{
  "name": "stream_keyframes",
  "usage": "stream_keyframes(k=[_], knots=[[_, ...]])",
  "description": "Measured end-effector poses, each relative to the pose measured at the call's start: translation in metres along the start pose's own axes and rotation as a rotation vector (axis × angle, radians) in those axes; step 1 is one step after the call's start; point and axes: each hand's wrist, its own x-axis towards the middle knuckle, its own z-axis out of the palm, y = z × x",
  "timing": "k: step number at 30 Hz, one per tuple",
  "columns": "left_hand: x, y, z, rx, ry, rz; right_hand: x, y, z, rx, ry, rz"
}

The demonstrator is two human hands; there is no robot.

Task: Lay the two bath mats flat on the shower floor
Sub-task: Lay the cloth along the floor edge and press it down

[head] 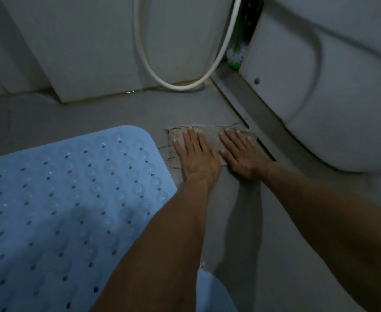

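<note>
A light blue rubber bath mat (61,199) with holes and suction bumps lies flat on the grey floor at the left. A small grey-brown cloth mat (209,136) with frayed edges lies flat on the floor to its right, near the floor drain channel. My left hand (196,156) and my right hand (241,154) both rest palm down on this cloth mat, fingers spread and extended. My left forearm crosses over the blue mat's right edge.
A white shower hose (176,85) loops down to the floor at the back wall. A metal drain channel (248,102) runs diagonally on the right. A white toilet (331,97) stands at the right. A green-and-white toilet brush (236,56) sits in the corner.
</note>
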Motion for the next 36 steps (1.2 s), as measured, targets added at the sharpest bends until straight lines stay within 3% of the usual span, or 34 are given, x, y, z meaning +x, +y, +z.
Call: stream_keyframes(k=[14,27,36], knots=[[-0.029,-0.003,0.005,0.029,-0.004,0.036,-0.021,-0.037,-0.007,-0.056,-0.170,0.244],[-0.038,-0.001,0.007,0.048,-0.052,0.061,-0.029,-0.009,0.020,0.059,0.018,0.068],[-0.117,0.041,0.031,0.035,-0.040,-0.062,-0.102,0.021,0.041,0.070,0.039,-0.055]])
